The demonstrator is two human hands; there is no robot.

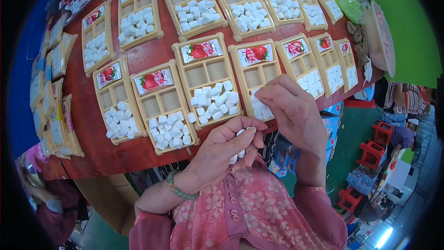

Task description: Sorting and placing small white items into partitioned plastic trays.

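My left hand (231, 141), a green bead bracelet on its wrist, is curled round several white marshmallow-like cubes (241, 153) near the table's front edge. Over the lower compartment of a beige tray (234, 60), my right hand (296, 113) is closed with thumb and fingertips together; what they pinch, if anything, is hidden. That tray carries a strawberry-printed sachet (255, 54) at its top, two bare small compartments, and white cubes (260, 106) below, partly covered by my right hand. Just left stands another tray (177, 55) with a pile of cubes (215, 101); one cube (191, 117) rests at its left rim.
Two rows of similar trays (157, 14) cover the red table (152, 55). Stacked filled trays (51, 106) stand at the left end. Clear plastic (347, 0) and a round pale container (384, 37) lie at the right. Red stools (370, 153) and other people are beyond.
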